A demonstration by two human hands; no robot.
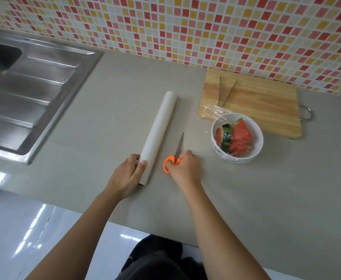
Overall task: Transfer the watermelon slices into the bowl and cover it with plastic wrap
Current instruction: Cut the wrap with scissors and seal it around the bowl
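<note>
A white bowl [255,147] stands on the grey counter, right of centre, with watermelon slices [238,139] inside and clear plastic wrap [213,111] stretched over its top. The white roll of plastic wrap [159,126] lies on the counter left of the bowl. My left hand [126,176] grips the roll's near end. My right hand [184,167] holds the orange handles of a pair of scissors [176,153] that lie flat on the counter, blades closed and pointing away from me.
A wooden cutting board [262,102] with a metal loop handle lies behind the bowl against the tiled wall. A steel sink [30,93] with a ribbed drainboard takes up the left side. The counter's near edge runs just below my forearms.
</note>
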